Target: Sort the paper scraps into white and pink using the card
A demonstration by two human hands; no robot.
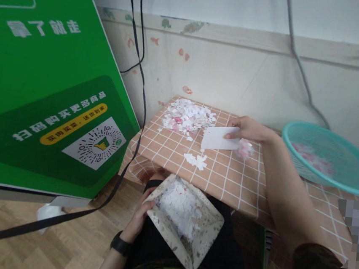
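My left hand (145, 209) grips the left corner of a patterned open box (202, 246), tilted over my lap just below the table edge. White paper scraps (177, 204) lie inside it. Over the table, my right hand (246, 129) pinches a flat white card (219, 138) between thumb and fingers. A small pink and white tuft (245, 149) is beside the card, under that hand; whether it is held I cannot tell. Left of the card a heap of white and pink paper bits (187, 116) is spread out. A smaller cluster of white scraps (196, 160) lies nearer the table's front edge.
A turquoise mesh basket (330, 183) with pink and white shreds stands on the checked tablecloth (226, 177) at the right. A large green sign (45, 75) fills the left side. A black strap (142, 105) hangs before it. Behind the table is a stained wall (236, 76).
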